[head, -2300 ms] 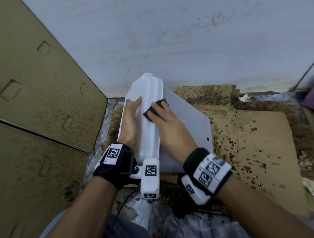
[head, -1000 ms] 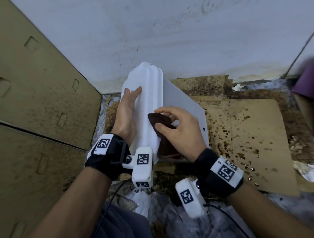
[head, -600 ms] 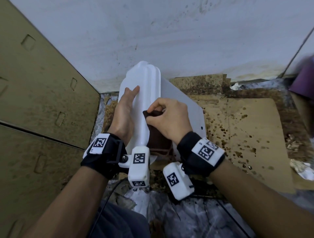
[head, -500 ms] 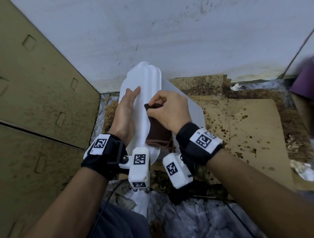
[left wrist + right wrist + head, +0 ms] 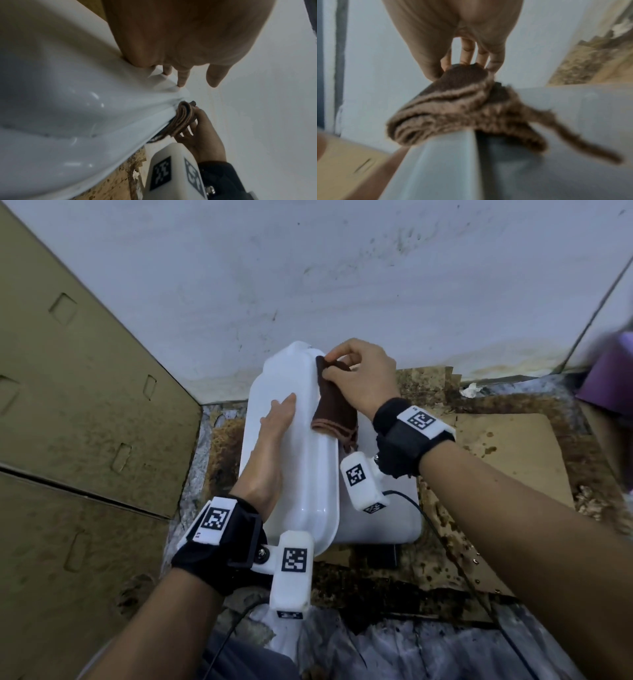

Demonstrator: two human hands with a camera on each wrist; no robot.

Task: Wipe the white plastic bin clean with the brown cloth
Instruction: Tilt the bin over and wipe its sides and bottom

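While the left hand lies flat on the bin, fingers straight, the right hand pinches the cloth at the bin's far end. Its long ridge runs toward the person, so the next stroke likely pulls back along it.

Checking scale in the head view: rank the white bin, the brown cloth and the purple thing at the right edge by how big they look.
1. White bin, clearly largest.
2. Brown cloth and purple thing: no ranking. They cover similar areas, and the purple thing is blurred and cut off by the frame edge.

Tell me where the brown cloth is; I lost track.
Head view: brown cloth draped over the white bin's far right edge, pinched by the right hand.
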